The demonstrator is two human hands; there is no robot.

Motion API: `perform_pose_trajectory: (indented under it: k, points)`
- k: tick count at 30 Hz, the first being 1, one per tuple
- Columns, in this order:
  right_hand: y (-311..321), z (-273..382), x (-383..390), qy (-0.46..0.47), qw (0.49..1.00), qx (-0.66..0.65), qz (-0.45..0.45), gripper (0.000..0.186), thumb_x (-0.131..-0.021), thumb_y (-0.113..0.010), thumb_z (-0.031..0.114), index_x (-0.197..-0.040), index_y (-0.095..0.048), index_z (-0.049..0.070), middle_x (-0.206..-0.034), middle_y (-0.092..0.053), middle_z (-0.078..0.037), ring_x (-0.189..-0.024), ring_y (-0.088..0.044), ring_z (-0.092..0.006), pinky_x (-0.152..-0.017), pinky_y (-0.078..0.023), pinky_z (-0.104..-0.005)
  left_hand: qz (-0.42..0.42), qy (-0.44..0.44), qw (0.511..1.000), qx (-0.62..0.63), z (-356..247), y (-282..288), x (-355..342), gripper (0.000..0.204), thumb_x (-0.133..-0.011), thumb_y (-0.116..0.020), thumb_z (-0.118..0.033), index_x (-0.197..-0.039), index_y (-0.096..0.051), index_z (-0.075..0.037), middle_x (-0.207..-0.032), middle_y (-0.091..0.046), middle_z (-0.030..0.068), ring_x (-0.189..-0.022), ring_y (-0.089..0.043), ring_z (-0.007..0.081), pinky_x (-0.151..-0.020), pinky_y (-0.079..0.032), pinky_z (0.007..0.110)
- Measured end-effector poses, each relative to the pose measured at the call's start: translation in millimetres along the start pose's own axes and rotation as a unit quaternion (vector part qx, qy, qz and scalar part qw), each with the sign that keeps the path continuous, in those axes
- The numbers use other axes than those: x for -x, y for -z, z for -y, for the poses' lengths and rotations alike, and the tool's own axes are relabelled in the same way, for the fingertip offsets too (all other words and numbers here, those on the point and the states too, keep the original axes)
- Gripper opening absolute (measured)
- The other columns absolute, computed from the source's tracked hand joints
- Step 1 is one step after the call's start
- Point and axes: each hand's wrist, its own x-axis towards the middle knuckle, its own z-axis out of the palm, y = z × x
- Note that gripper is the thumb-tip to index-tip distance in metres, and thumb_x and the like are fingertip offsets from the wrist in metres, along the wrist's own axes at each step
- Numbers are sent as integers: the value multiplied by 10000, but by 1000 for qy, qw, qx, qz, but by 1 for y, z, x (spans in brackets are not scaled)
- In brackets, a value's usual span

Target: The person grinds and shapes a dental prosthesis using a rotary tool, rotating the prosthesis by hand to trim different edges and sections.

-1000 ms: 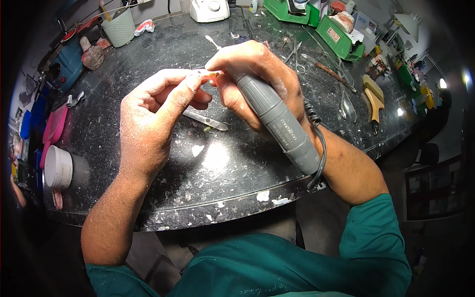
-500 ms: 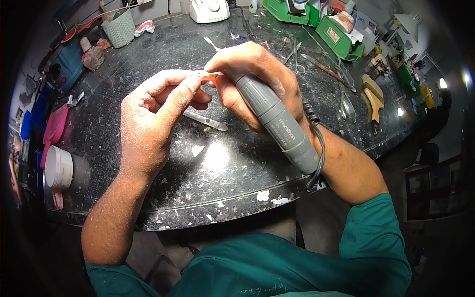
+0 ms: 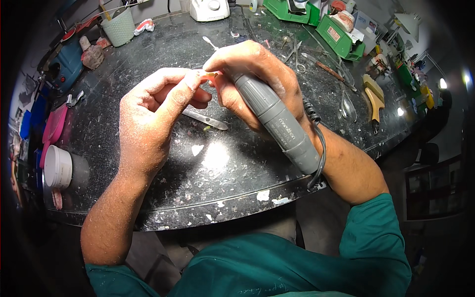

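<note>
My right hand (image 3: 267, 74) is wrapped round a grey rotary handpiece (image 3: 279, 123) that slants down toward my wrist, its coiled cord (image 3: 322, 146) hanging beside the forearm. The thumb and fingers of my left hand (image 3: 156, 106), dusted with pale powder, pinch a small pink and yellowish piece (image 3: 210, 75). That piece sits between both hands, close to the handpiece's front end, and my fingers cover most of it. Its exact kind and the tool's tip cannot be made out. Below the left fingers a flat metal knife-like tool (image 3: 205, 119) lies on the bench.
The black bench (image 3: 188, 183) is speckled with white residue. At left stand a white tub (image 3: 58, 167) and a pink tray (image 3: 55, 123); at the back, a white control unit (image 3: 210, 10) and green bins (image 3: 336, 37). A brush (image 3: 373, 101) and several metal tools lie at right.
Both hands keep their grips, with only a very slight shift of the left hand. The handpiece and small piece stay nearly in place.
</note>
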Motion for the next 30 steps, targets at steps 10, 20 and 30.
perform_pose_trajectory:
  k: [10, 20, 30]
  points:
    - [1, 2, 1, -39, 999, -18, 3, 315, -797, -719, -13, -1094, -656, 73, -967, -679, -92, -866, -700, -217, -766, -575, -321, 4, -6, 1000, 10, 1, 1, 0, 235, -992, -651, -186, -1102, -705, 15, -908, -736, 91, -853, -689, 134, -838, -528, 275]
    - [-1, 0, 1, -28, 999, -19, -2, 333, -792, -728, -16, -1102, -655, 82, -963, -680, -92, -862, -704, -220, -758, -579, -324, 9, -16, 1000, 18, 1, 1, 0, 228, -996, -641, -180, -1099, -704, 14, -910, -732, 87, -855, -684, 130, -842, -528, 276]
    - [0, -2, 0, 13, 1000, -8, 3, 290, -849, -702, -63, -1129, -651, -6, -976, -670, -92, -813, -657, -150, -736, -534, -269, 9, -9, 1000, 12, 1, 2, 0, 226, -998, -638, -180, -1099, -706, 10, -919, -735, 85, -858, -683, 128, -846, -526, 276]
